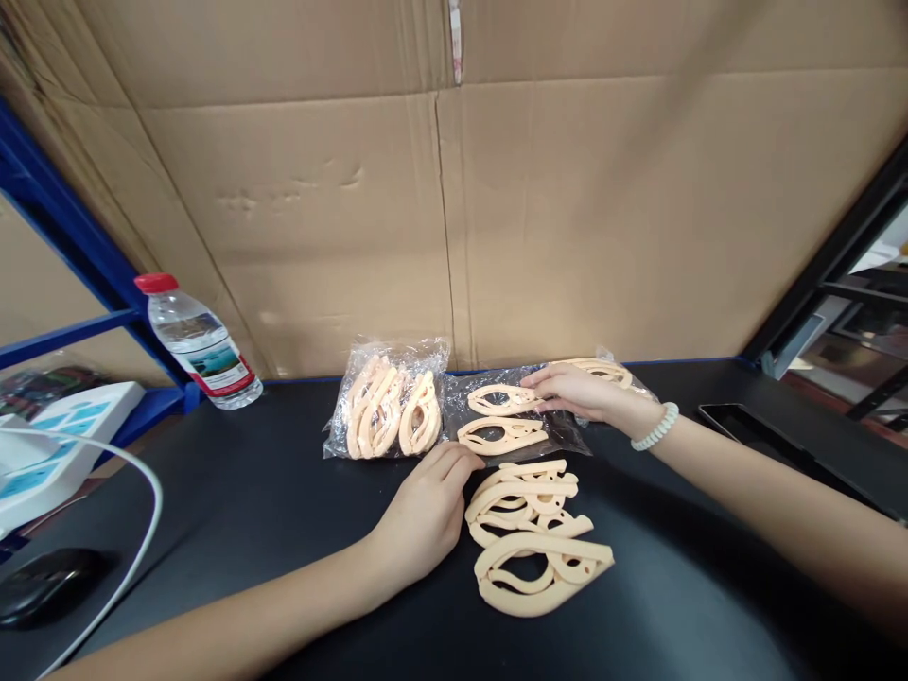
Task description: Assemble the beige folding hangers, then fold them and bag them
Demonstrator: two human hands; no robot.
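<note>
Cream plastic folding hangers, folded up, lie about the hands. At the middle, a clear plastic bag (567, 437) lies flat with two hangers on or in it: a far folding hanger (489, 409) and a near folding hanger (500, 445). My right hand (578, 390), with a beaded bracelet, closes its thumb and fingers on the right end of the far one. My left hand (429, 511) is curled, its fingertips pinched at the bag's near left corner. Beside it, an overlapping pile of loose folding hangers (543, 544) rests on the black table.
A filled bag of hangers (387, 407) stands left of centre, and another bagged group (614, 372) lies behind my right hand. Around them are a water bottle (202, 345), a power strip (71, 445), a mouse (49, 584), a dark tablet-like device (766, 440) and a cardboard wall (319, 218).
</note>
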